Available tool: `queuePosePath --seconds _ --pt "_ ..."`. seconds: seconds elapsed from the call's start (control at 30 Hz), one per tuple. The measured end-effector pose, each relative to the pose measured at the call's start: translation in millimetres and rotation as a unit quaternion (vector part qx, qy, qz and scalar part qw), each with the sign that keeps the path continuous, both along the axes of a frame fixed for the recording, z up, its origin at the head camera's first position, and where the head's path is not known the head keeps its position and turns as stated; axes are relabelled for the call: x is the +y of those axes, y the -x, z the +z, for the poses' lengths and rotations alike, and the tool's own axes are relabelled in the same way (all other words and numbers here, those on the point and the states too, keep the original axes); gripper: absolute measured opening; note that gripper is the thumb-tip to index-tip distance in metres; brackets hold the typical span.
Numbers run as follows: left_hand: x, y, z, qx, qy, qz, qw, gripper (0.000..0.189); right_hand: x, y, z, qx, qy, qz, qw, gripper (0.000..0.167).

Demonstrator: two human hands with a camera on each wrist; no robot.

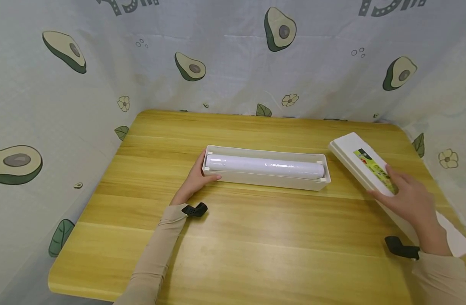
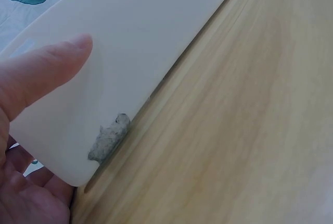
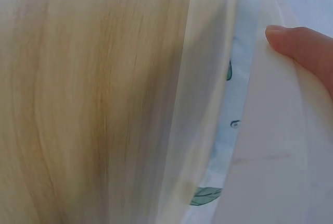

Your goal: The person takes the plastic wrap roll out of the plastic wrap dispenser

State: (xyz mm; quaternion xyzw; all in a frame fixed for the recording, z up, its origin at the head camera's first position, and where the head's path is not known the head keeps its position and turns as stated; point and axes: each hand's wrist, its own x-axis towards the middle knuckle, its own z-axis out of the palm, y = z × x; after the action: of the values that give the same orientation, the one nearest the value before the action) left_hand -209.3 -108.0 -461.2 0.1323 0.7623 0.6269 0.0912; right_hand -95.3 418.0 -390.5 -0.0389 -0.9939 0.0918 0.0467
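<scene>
A long white cling film box (image 1: 271, 180) lies on the table with its top off and a roll of clear film (image 1: 265, 166) inside. My left hand (image 1: 193, 181) grips the box's left end, thumb along the front wall and fingers round behind. In the left wrist view, a grey, rough patch (image 2: 109, 137) shows near the wall's bottom edge. Over on the right, my right hand (image 1: 412, 199) holds the long white lid (image 1: 358, 167), which carries a green and yellow label (image 1: 375, 170). The right wrist view shows the thumb on the lid (image 3: 263, 151); the other fingers are hidden.
The wooden table (image 1: 278, 245) has rounded corners. A curtain with avocado prints (image 1: 233, 93) hangs behind it and along both sides. The lid slants across the table's right side, and its near end reaches the right edge.
</scene>
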Motion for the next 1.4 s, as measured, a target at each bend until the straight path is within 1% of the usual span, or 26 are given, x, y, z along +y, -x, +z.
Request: queuePosePath --seconds 0.07,0.13,0.23,0.3,0.37,0.6,0.8,0.83,1.07,1.23,1.4 --pt "-0.1 -0.3 -0.1 0.002 -0.005 -0.002 1.0 0.1 0.7 -0.7 -0.6 0.001 0.0 -0.002 1.0 0.093" --pt "0.3 -4.0 7.5 -0.004 -0.009 -0.006 0.9999 0.099 1.4 -1.2 -1.1 0.0 0.002 -0.001 1.0 0.093" --pt "0.0 -4.1 8.4 -0.014 -0.014 -0.009 0.9998 0.099 1.7 -2.3 -1.3 -0.001 0.001 -0.005 1.0 0.094" --pt "0.3 -3.7 8.3 -0.019 -0.012 -0.007 0.9997 0.099 2.2 -2.8 -1.2 -0.004 -0.001 -0.009 1.0 0.094" --pt "-0.3 -0.4 1.2 -0.014 -0.011 -0.005 0.9998 0.1 2.2 -2.9 -1.5 -0.008 -0.006 -0.017 0.9998 0.095" --pt "-1.4 0.1 -0.7 0.003 -0.004 0.001 1.0 0.099 4.2 -3.7 -1.3 -0.022 -0.012 -0.039 0.9989 0.095" --pt "-1.0 1.3 -0.8 -0.003 -0.008 -0.005 1.0 0.1 8.9 -5.4 -2.7 -0.025 -0.013 -0.05 0.9984 0.095" --pt "-0.8 0.9 0.2 -0.007 -0.013 -0.005 0.9999 0.1 9.8 -5.6 -3.3 -0.026 -0.013 -0.051 0.9983 0.095" --pt "-0.2 -9.4 21.4 -0.007 -0.018 -0.016 0.9997 0.097 16.1 -5.6 -8.0 -0.029 -0.017 -0.062 0.9975 0.096" --pt "0.2 -10.9 24.5 -0.006 -0.023 -0.016 0.9996 0.096 16.2 -6.2 -7.9 -0.04 -0.012 -0.075 0.9963 0.096" --pt "-0.3 -10.2 22.7 -0.009 -0.031 -0.02 0.9993 0.097 15.8 -6.2 -8.0 -0.052 -0.009 -0.089 0.9947 0.097"
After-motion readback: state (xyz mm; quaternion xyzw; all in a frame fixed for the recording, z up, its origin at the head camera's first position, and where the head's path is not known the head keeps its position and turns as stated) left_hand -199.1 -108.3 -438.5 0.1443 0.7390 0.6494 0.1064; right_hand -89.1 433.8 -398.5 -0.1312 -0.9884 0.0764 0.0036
